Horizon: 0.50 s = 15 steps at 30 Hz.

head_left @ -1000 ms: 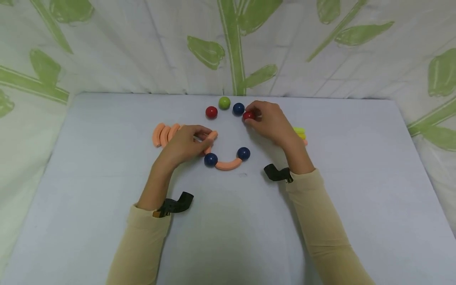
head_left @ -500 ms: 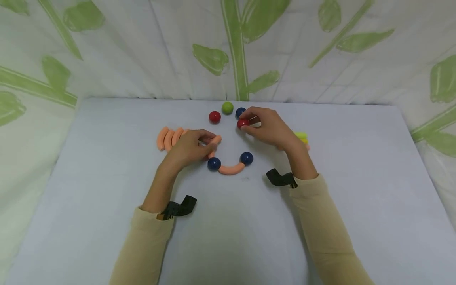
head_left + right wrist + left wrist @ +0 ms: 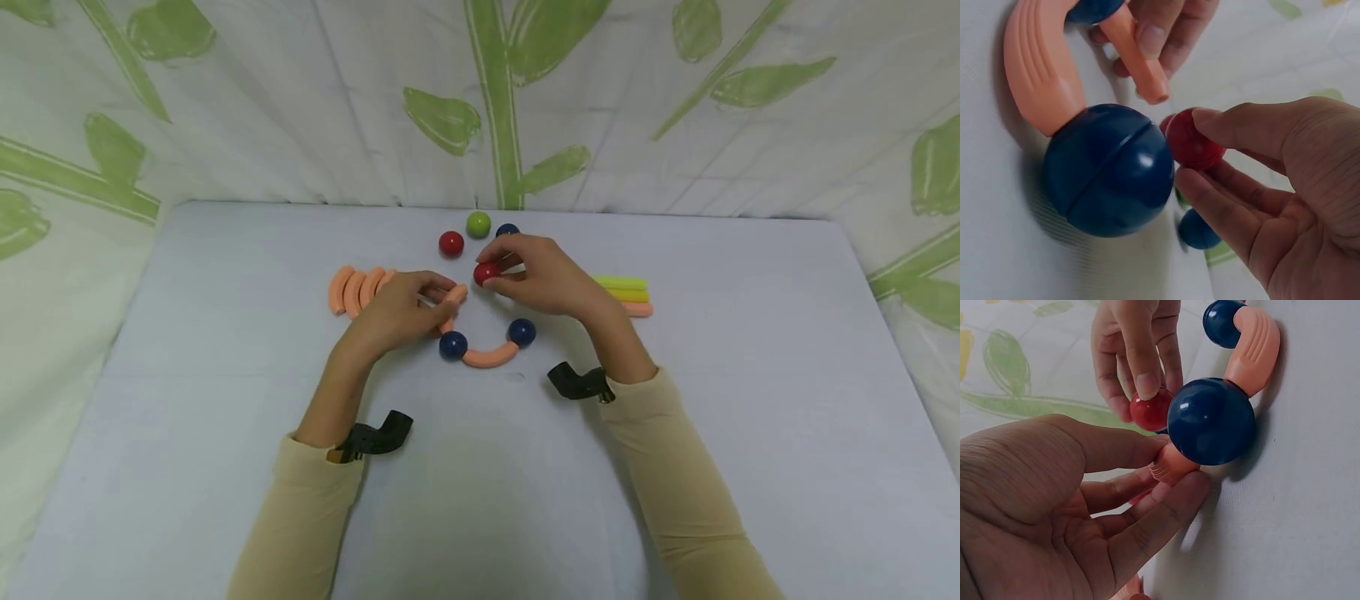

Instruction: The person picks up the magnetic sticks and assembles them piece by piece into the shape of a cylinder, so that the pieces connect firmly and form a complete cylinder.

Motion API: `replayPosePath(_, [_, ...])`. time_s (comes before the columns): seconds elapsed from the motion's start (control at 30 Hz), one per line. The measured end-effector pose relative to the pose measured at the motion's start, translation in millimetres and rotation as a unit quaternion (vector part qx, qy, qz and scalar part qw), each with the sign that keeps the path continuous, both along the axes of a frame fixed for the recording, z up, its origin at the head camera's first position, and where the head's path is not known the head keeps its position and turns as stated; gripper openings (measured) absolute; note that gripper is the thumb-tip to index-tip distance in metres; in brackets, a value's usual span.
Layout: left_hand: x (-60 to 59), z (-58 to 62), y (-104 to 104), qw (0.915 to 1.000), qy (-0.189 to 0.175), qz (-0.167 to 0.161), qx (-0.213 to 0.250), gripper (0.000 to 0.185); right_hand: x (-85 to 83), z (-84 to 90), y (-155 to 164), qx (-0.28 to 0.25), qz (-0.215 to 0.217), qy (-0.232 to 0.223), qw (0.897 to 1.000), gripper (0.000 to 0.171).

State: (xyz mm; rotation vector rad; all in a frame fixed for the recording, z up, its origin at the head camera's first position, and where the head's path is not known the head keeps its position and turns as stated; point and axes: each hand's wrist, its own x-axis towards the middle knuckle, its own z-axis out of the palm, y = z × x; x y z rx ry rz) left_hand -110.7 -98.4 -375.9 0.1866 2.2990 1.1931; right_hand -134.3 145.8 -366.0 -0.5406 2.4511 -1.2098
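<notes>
A curved orange stick (image 3: 457,293) is pinched in the left hand (image 3: 405,310), thumb on one side and fingers on the other. Its near end is met by a blue ball (image 3: 453,345), just below the left fingertips on the person's side; its free end is pointed away from the person, past the thumb.

A red ball (image 3: 486,274) is pinched between the thumb and fingertips of the right hand (image 3: 543,271). It is held just beside the free end of the stick — a small gap is seen between them in the right wrist view. How far the ball is raised cannot be told.

From the blue ball by the left hand, a chain is run toward the right: a second curved stick (image 3: 491,358), then a second blue ball (image 3: 522,332), found below the right hand on the person's side.

Beyond the hands, three loose balls are noted: another red ball (image 3: 451,244) past the left fingertips, a green ball (image 3: 478,224) farther off, and a third blue ball (image 3: 507,230), partly covered by the right hand.

A row of curved orange pieces (image 3: 341,289) is laid left of the left hand, partly hidden by it. Right of the right hand — straight sticks (image 3: 628,296), lime, yellow and orange, are stacked side by side on the white table (image 3: 480,508).
</notes>
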Motion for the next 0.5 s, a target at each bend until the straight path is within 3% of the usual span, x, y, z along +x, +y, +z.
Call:
replayPosePath(0.27, [-0.2, -1.6, 0.8, 0.9999, -0.006, -0.008, 0.006, 0.041, 0.9, -9.1, -5.7, -0.004, 0.023, 0.000, 1.000, 0.030])
replayPosePath(0.5, [0.2, -0.9, 1.0, 0.9999, -0.002, -0.012, 0.010, 0.041, 2.5, -6.1, -7.9, -0.003, 0.030, 0.002, 1.000, 0.031])
